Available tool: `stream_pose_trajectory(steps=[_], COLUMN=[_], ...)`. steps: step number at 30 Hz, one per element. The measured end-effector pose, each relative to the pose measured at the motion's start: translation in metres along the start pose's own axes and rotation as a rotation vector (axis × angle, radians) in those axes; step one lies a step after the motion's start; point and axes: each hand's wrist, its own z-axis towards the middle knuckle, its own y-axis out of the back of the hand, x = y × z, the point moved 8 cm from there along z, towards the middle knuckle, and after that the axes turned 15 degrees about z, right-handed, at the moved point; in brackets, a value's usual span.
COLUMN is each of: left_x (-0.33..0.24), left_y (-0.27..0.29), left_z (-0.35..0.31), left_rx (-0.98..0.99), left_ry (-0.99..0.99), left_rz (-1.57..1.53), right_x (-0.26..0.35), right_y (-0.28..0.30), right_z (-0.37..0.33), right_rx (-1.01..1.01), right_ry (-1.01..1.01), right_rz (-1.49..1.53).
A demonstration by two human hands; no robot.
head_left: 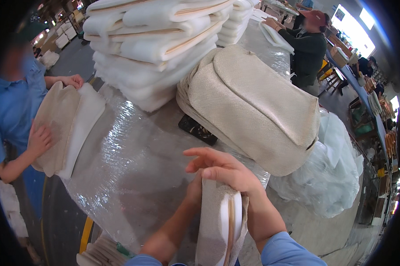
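A beige fabric cushion cover (211,217) stands on end between my forearms, white padding (238,213) and a tan inner layer (230,221) showing through its open side. My right hand (229,170) lies across its top end, fingers stretched out to the left and thumb apart. Against the cover's left side rests my left hand (194,190); its fingers are hidden behind the cover and my right hand. Just beyond is a stack of beige covers (257,102), with a dark flat object (197,130) lying beside it.
Piles of folded white padding (151,57) rise at the far side of the plastic-wrapped table (120,186). A co-worker at left handles another beige cover (56,128); another person (311,48) works at far right. Crumpled clear plastic (324,173) bulges at the right.
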Motion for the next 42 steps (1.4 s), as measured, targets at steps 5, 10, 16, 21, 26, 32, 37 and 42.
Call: stream_pose_trajectory(steps=[5,10,16,21,26,32,37,42], left_x=[-0.029,-0.057,-0.083,-0.112,-0.134,-0.142,-0.139,-0.138], left_y=[0.011,0.007,0.000,-0.003,-0.022,-0.047,-0.050,-0.038], left_z=[0.024,0.014,0.006,-0.004,-0.012,-0.017,-0.015,-0.016], left_rx=[0.044,-0.065,-0.149,-0.385,-0.265,-0.156,-0.174,-0.226], left_ry=[-0.164,-0.331,-0.318,-0.369,-0.470,-0.497,-0.535,-0.499], left_rz=[0.315,0.506,0.242,0.606,0.600,0.514,0.562,0.454], right_x=[0.005,-0.006,-0.017,-0.001,0.005,0.020,0.013,0.011], right_y=[-0.017,-0.017,0.028,0.056,0.013,-0.005,-0.006,-0.004], right_z=[-0.013,-0.021,0.011,0.033,0.031,0.015,0.007,-0.002], right_rx=[-0.103,-0.106,-0.172,-0.225,-0.215,-0.256,-0.296,-0.283], right_ry=[-0.033,0.169,0.295,0.324,0.355,0.600,0.665,0.632], right_rz=[-0.017,0.048,0.523,0.142,0.031,-0.298,-0.298,-0.306])
